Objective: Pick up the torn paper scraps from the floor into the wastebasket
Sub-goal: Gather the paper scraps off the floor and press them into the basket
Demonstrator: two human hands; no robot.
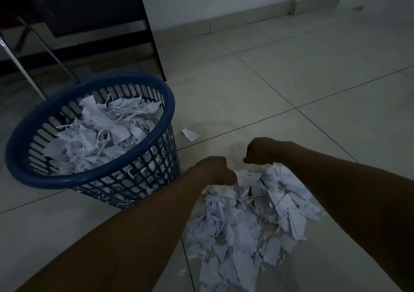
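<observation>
Dim tiled floor [291, 78]. Left hand [215, 170], right hand [259, 150]: fingers curled at scrap pile [251, 220] top, contents unseen. Risk: loose scraps dropping before blue wastebasket [89, 179], w/ stray scrap [190, 134] beyond fingertips missed.

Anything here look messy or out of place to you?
Yes. A big pile of torn paper scraps lies on the tiled floor beside the blue wastebasket, and one stray scrap sits apart. The basket itself stands upright, already heaped.
</observation>
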